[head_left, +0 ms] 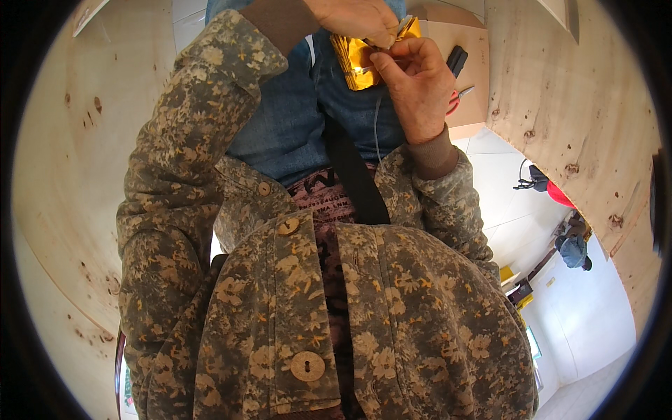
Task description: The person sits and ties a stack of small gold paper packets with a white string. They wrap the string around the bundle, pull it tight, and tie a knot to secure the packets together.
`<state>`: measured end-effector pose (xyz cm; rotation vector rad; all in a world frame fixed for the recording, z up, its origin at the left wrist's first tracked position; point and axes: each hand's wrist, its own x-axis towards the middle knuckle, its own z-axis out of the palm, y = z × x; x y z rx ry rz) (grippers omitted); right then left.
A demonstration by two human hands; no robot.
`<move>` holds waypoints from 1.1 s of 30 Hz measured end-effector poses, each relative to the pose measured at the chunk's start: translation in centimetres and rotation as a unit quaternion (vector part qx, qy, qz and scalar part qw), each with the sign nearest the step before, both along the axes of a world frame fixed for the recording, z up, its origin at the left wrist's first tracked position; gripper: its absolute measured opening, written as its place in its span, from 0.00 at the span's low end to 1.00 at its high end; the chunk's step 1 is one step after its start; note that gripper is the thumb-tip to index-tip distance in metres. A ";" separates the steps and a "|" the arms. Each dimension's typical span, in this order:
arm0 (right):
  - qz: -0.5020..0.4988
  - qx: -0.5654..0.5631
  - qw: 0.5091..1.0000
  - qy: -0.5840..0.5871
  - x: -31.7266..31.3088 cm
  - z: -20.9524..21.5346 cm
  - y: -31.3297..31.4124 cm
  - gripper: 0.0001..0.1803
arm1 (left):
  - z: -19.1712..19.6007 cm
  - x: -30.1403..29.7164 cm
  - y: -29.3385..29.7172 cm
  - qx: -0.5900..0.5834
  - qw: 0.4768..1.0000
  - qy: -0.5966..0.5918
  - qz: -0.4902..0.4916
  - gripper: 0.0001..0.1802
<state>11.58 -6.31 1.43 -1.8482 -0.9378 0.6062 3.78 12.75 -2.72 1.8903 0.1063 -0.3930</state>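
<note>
A bundle of shiny gold foil (358, 68), with folded layers, lies over my jeans-covered lap at the top of the view. My left hand (362, 19) reaches over it from the left, its fingertips closed in a pinch at the bundle's upper edge. From the right, my right hand (425, 84) meets it, thumb and forefinger pinched close to the left fingertips. What is between the fingertips of either hand is too small to tell. A thin pale string (378, 129) hangs below the foil, beside my right thumb. Some small metallic piece (404, 25) shows beside the left fingertips.
Brown cardboard (467, 42) lies beyond my right hand. On it are a black object (457, 60) and red-handled scissors (456, 99). Wooden panels (567, 105) stand at the right, with another wooden surface (77, 175) at the left. Far right, another person (574, 248) is visible.
</note>
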 end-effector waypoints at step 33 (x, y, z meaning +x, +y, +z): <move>-0.015 -0.025 0.997 -0.066 -0.5 1.6 -0.1 0.06 | 3.3 -0.8 -0.2 0.161 0.961 -0.206 0.087 0.12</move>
